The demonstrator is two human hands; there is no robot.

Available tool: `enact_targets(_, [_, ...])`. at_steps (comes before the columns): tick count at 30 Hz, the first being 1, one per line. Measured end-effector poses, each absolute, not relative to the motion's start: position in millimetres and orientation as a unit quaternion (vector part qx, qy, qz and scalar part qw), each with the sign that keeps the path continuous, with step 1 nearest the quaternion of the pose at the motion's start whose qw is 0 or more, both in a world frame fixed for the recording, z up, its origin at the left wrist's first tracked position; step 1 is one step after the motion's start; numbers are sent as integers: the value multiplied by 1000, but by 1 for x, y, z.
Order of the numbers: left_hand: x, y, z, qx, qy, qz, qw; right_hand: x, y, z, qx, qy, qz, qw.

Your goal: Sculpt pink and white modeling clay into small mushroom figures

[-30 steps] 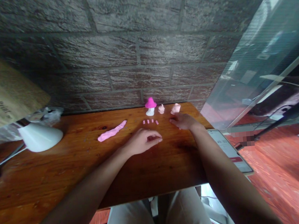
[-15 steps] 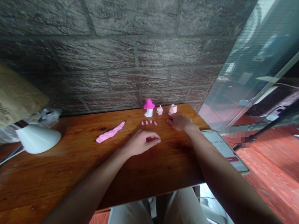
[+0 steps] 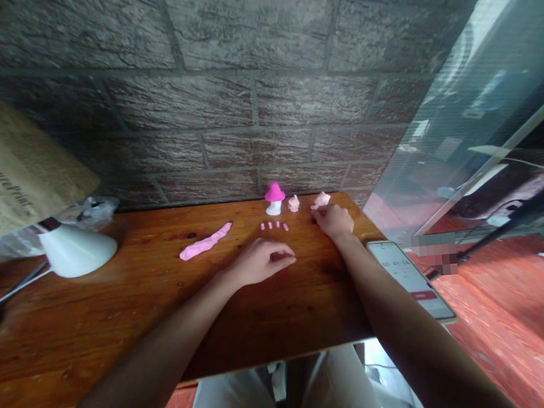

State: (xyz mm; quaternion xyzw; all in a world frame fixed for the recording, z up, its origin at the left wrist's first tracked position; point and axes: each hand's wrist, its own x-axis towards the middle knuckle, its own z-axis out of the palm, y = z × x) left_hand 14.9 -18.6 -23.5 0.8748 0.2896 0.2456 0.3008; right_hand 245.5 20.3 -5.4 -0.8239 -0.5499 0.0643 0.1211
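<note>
My left hand [image 3: 260,260] hovers low over the middle of the table, fingers loosely curved and apart from the thumb, with nothing in it. At the back right, my right hand [image 3: 335,220] has its fingertips closed at the lower edge of a pale pink clay piece [image 3: 322,199], which leans to one side. Left of it stand a small pale pink clay figure [image 3: 293,204] with a pointed top and a clay mushroom [image 3: 275,194] with a bright pink cap and white stem. Several short pink clay bits [image 3: 270,226] lie in a row before the mushroom.
A long pink clay strip [image 3: 206,241] lies left of my left hand. The wooden table [image 3: 133,305] meets a brick wall [image 3: 225,100]. A lamp [image 3: 78,249] stands at the left. A phone [image 3: 412,280] lies at the right edge, under my right forearm.
My right hand's fingers have curled in at the pale pink clay piece, which has tilted. The left hand keeps its pose. The whole view has shifted slightly.
</note>
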Motion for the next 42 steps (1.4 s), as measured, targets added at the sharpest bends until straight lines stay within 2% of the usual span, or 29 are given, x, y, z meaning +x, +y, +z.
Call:
enact_targets(5, [14,-19,-23,880,279,248,294,248,25,-10,-836,-511,61,188])
enact_targets(16, [14,-18,-23,885,276,247,281,255,25,-10,-838,-504,66,199])
enact_targets(22, [15,-20,-22,884,281,248,280,272,33,-21,-797,-511,-50,318])
enact_targets(29, [15,-20,-23,881,286,246,287,274,47,-35,-784,-548,14,290])
enact_targets(34, [15,-19,-24,882,284,242,289,275,46,-33,-788,-527,-16,319])
enact_targets(42, [14,-19,-24,865,292,265,312,276,36,-21,-762,-525,4,380])
